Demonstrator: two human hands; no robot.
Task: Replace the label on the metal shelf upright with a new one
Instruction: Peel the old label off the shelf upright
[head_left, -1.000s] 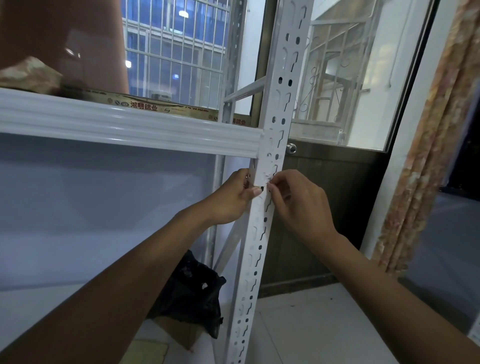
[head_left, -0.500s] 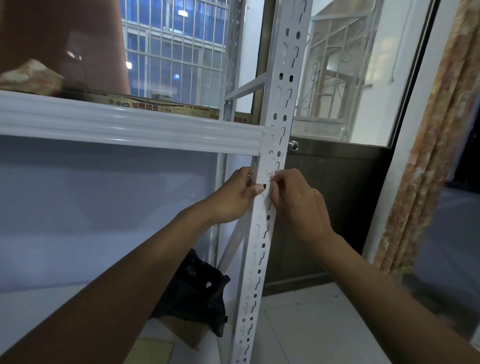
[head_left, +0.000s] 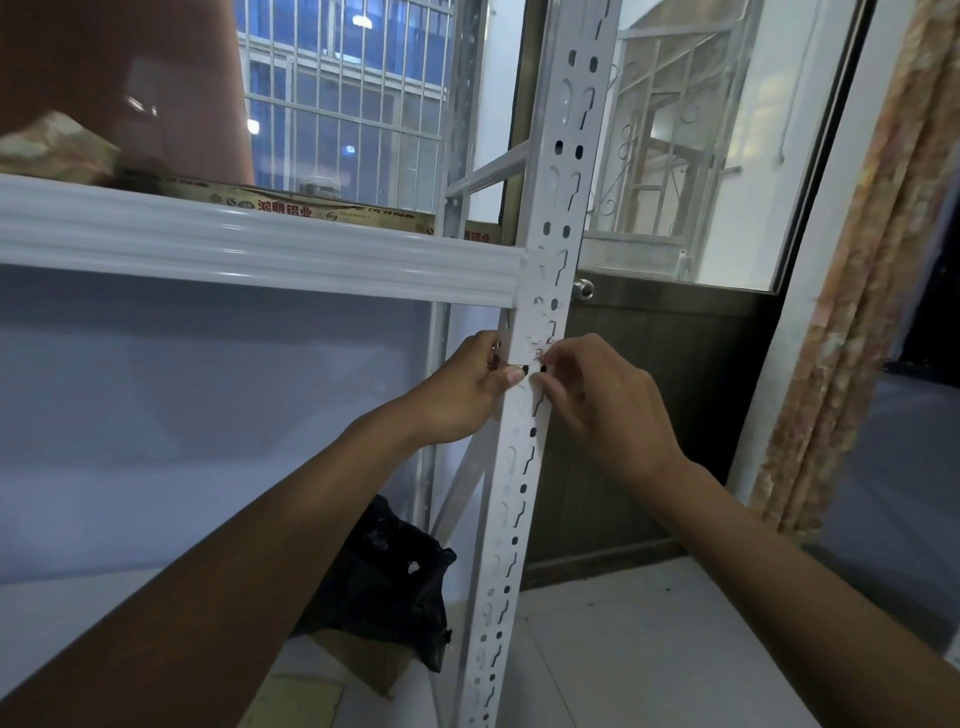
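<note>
A white perforated metal shelf upright runs from top to bottom through the middle of the view. Just below the shelf beam, a white label sticks to its face, torn and ragged along its lower edge. My left hand grips the upright's left edge, thumb lying across the front just under the label. My right hand has its fingers curled, and its fingertips pinch the torn bottom edge of the label at the upright's right side.
A white shelf beam runs left from the upright, with cardboard and a stone piece on top. A black plastic bag sits on the lower shelf. Behind are a barred window, a dark door panel and a marbled pillar at right.
Both hands stay at the same spot on the upright. My right hand's fingertips have shifted slightly at the label's torn edge, and the camera has tilted a little.
</note>
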